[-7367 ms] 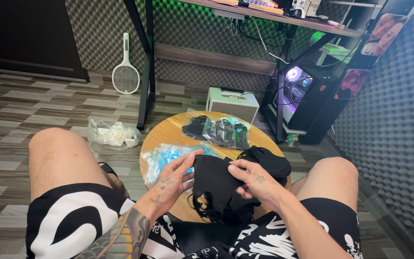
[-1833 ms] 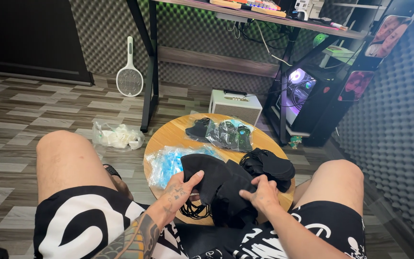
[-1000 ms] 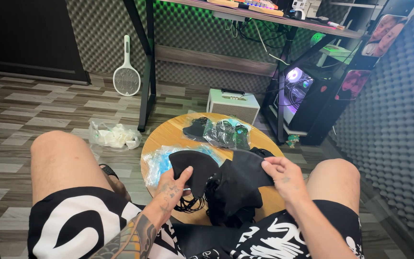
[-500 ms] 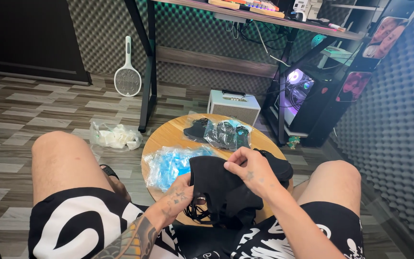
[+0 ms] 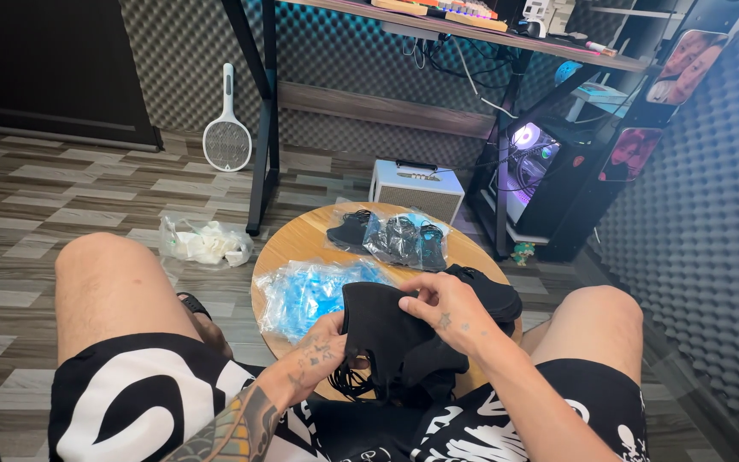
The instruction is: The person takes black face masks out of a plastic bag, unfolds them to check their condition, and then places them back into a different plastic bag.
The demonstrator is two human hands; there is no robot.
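A black cloth face mask (image 5: 387,329) with thin black ear loops is held over the near edge of a small round wooden table (image 5: 301,239). My left hand (image 5: 322,351) grips its lower left side, thumb on the fabric. My right hand (image 5: 442,308) pinches its upper right part from above. A heap of more black masks (image 5: 489,291) lies just right of my right hand. A crumpled blue plastic bag (image 5: 305,295) lies on the table to the left of the mask. A clear bag with black masks inside (image 5: 399,235) lies at the table's far side.
My bare knees flank the table, left (image 5: 113,274) and right (image 5: 596,321). On the wood-look floor lie a clear bag of white items (image 5: 207,244), a white racket-shaped swatter (image 5: 227,133) and a small white amplifier (image 5: 416,184). A desk leg (image 5: 263,145) and a lit computer tower (image 5: 528,162) stand behind.
My right hand has come back from the right onto the mask's top edge. The mask, spread apart a second ago, is now gathered between both hands. The view shifted slightly.
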